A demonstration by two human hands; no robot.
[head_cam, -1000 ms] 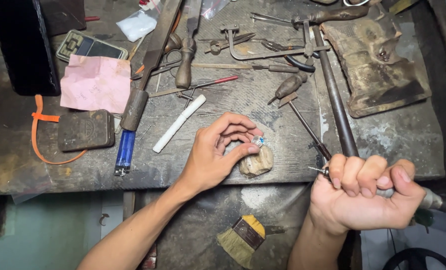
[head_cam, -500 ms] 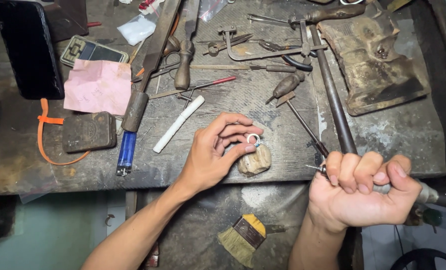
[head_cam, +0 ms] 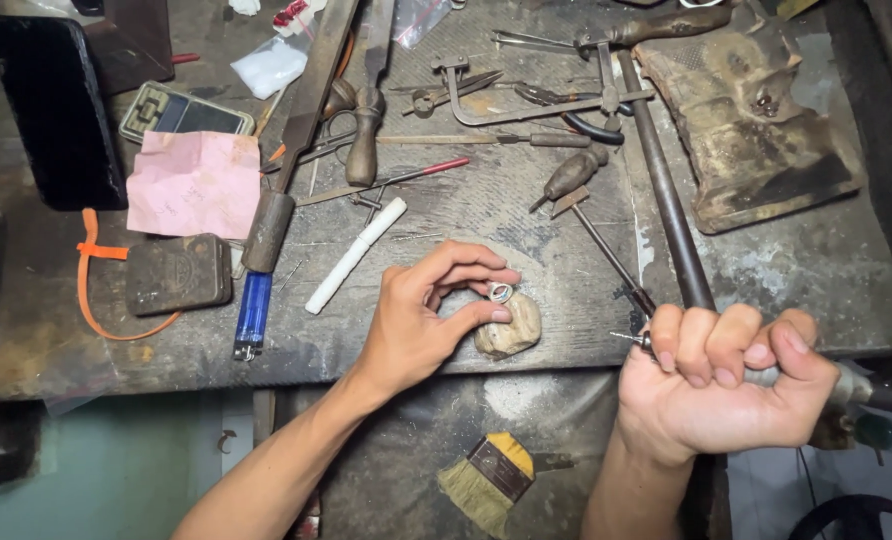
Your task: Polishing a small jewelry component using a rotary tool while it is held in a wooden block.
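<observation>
While the left hand (head_cam: 421, 325) pinches a small ring (head_cam: 501, 292) over the peg (head_cam: 509, 328), the right hand (head_cam: 721, 385) clenches a rotary handpiece (head_cam: 871, 392).

Near the worktop's far left corner lies a small rectangular digital scale (head_cam: 184, 112) with a dark screen and pale frame. Beside it, toward the far edge, sit a crumpled clear plastic bag (head_cam: 269, 64) and another clear bag (head_cam: 421, 17).

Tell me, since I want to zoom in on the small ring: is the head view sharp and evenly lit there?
Head view: the ring in the left hand is sharp, with a small glint; light is soft and even over the workbench, with faint shadows; the right hand is crisp; the brush below sits dimmer.
</observation>
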